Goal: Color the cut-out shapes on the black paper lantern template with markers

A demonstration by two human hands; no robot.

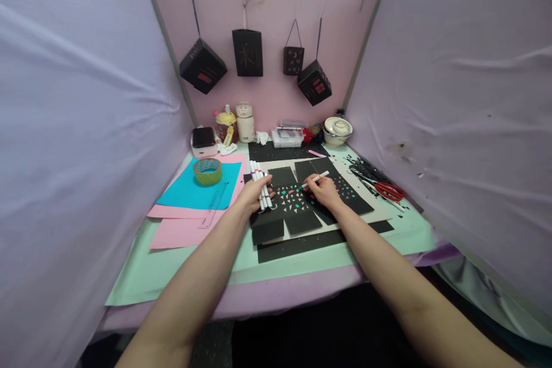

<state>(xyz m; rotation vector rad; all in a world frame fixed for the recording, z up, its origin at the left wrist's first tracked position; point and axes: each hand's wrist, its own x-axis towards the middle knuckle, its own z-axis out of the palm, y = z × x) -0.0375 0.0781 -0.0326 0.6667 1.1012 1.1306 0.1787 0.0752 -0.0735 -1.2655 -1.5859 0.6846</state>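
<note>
My left hand [256, 191] is closed round a bunch of several white marker pens [260, 184] and rests at the left side of a black paper cut-out [304, 223]. My right hand [322, 190] grips one white marker [321, 175], its green tip pointing down-left at the paper. Small triangular shapes [293, 202] cover the middle of the black sheet; some are coloured green or red, others look whitish. The cut-out has flaps along its edges and lies on a pale board [379, 215].
Left are a roll of tape [207, 172], a clear ruler [214, 205], blue paper [181, 192] and pink paper [172, 234]. Right lie red-handled scissors [390, 191] among black scraps. A bottle [245, 125], plastic box [287, 137] and bowl [337, 131] stand behind. Black paper boxes [247, 53] hang above.
</note>
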